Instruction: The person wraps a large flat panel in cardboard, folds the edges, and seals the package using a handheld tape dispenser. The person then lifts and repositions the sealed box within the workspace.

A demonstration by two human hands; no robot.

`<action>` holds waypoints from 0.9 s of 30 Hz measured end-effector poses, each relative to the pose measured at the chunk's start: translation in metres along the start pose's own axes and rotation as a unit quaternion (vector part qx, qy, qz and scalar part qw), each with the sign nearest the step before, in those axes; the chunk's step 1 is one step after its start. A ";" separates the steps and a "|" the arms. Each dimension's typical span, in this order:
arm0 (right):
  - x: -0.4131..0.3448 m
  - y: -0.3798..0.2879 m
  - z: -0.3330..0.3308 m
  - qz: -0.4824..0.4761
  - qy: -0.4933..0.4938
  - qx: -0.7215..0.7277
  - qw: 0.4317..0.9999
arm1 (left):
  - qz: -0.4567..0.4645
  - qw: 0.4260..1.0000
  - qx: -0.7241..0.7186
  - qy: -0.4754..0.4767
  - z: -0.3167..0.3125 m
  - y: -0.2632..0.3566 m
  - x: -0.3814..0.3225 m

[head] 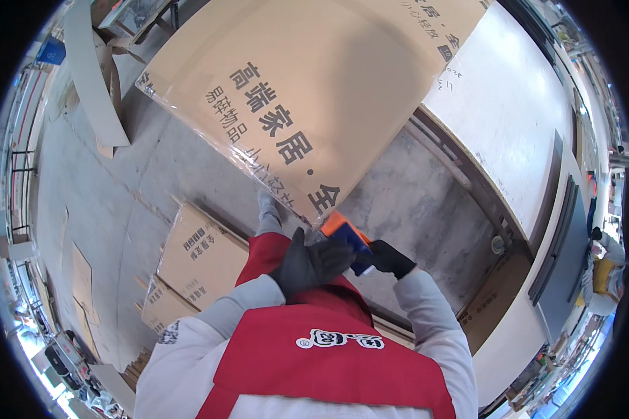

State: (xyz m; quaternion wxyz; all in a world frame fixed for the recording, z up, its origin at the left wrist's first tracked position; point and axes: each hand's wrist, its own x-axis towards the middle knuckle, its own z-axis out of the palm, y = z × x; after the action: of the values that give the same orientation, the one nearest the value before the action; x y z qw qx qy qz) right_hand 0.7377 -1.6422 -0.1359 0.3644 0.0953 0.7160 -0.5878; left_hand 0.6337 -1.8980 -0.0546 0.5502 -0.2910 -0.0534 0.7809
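Note:
A large flat cardboard package [272, 94], printed with dark writing and edged with clear tape, lies before me. At its near corner is an orange and blue tool, perhaps a tape dispenser [349, 236]. My right hand [393, 259], in a black glove, is closed around the tool's near end. My left hand [312, 262], also gloved in black, is just left of it, palm partly up and fingers apart, with nothing visible in it. Its fingertips overlap the tool's lower part in the view; whether they touch cannot be told.
Smaller cardboard packages [204, 256] lie at lower left, with loose cardboard strips [91, 78] farther up. A white panel [503, 99] on a dark frame stands right, near dark panels [561, 267]. A co-worker [605, 277] is at the far right edge.

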 end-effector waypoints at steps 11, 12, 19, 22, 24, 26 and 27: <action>0.070 -0.051 0.076 -0.023 0.088 -0.239 0.967 | 0.392 0.898 0.197 -0.043 0.033 0.012 0.038; 0.069 -0.048 0.075 -0.011 0.117 -0.219 0.969 | 0.372 0.908 0.191 -0.021 0.034 0.014 0.038; 0.006 -0.013 0.040 0.070 0.351 0.170 0.918 | 0.468 0.805 0.355 0.089 0.053 0.092 0.045; -0.011 -0.025 0.021 0.079 0.490 0.184 0.848 | 0.474 0.804 0.345 0.098 0.080 0.159 0.028; -0.036 -0.051 0.014 0.033 0.553 0.062 0.830 | 0.480 0.806 0.340 0.064 0.097 0.197 0.020; -0.045 -0.098 0.007 -0.011 0.569 0.098 0.816 | 0.507 0.774 0.369 0.080 0.111 0.230 0.010; -0.042 -0.128 0.007 -0.104 0.560 0.206 0.796 | 0.520 0.763 0.373 0.087 0.120 0.245 0.007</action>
State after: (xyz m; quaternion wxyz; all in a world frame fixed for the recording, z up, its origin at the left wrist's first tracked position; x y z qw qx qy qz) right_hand 0.6982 -1.6733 -0.0113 -0.1918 0.4056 0.6629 -0.5993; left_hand 0.3678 -1.9587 -0.0571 0.1273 -0.1126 0.4498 0.8768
